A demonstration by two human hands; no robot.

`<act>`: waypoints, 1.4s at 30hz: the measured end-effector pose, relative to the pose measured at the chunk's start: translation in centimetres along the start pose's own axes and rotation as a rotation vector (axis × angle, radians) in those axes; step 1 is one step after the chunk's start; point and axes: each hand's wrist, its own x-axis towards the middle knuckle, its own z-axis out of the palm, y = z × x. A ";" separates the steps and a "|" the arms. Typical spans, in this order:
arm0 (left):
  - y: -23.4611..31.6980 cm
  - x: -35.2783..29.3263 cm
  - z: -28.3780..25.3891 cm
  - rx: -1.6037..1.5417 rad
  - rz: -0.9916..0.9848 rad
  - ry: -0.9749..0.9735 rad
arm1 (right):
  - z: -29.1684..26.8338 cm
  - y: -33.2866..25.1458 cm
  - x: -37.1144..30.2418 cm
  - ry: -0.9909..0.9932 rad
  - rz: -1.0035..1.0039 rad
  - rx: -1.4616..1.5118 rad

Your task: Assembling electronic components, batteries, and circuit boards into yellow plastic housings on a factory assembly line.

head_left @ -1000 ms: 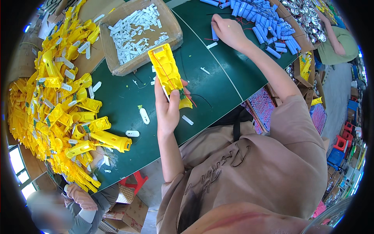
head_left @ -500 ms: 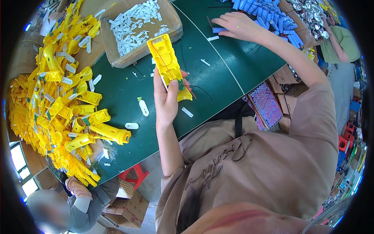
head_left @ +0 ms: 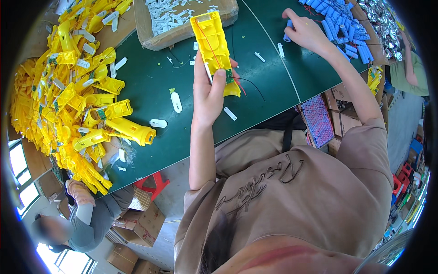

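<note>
My left hand [head_left: 211, 93] is closed around a yellow plastic housing half [head_left: 212, 41], its hollow ribbed side facing up. A small green circuit board [head_left: 229, 76] sits in its lower end under my thumb, with a red wire running along the inside and a black wire trailing out to the right. Over by the far right of the table, my right hand [head_left: 308, 33] pinches a blue cylindrical battery cell [head_left: 287, 33] between thumb and fingers. Just beyond that hand lies a pile of blue battery cells [head_left: 344, 27] with thin wires.
A large heap of yellow housings [head_left: 64, 105] covers the table's left side. A cardboard box [head_left: 182, 37] of small white parts stands at the back. Loose white pieces [head_left: 176, 101] dot the green tabletop [head_left: 159, 146]. Another person [head_left: 86, 223] is at lower left, one more at far right.
The view has shifted, so the table appears further left and up in places. My right hand has drawn the blue battery cell upright from lying flat. My left hand still grips the yellow housing.
</note>
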 end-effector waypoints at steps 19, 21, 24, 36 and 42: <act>-0.9 -0.1 0.2 0.045 -0.006 0.006 | -4.4 -15.2 -0.3 0.024 -0.074 0.899; -1.0 -0.1 0.2 0.077 -0.022 0.014 | -3.1 -16.3 0.3 -0.068 0.028 0.884; -1.5 0.3 0.6 0.371 0.146 0.054 | 0.3 -16.3 0.8 0.261 -0.193 0.800; -0.7 0.0 0.4 0.349 0.028 0.116 | 2.8 -17.8 1.7 0.492 -0.241 0.625; -0.6 -0.2 0.5 0.292 0.010 0.155 | 2.9 -18.1 1.7 0.442 -0.205 0.594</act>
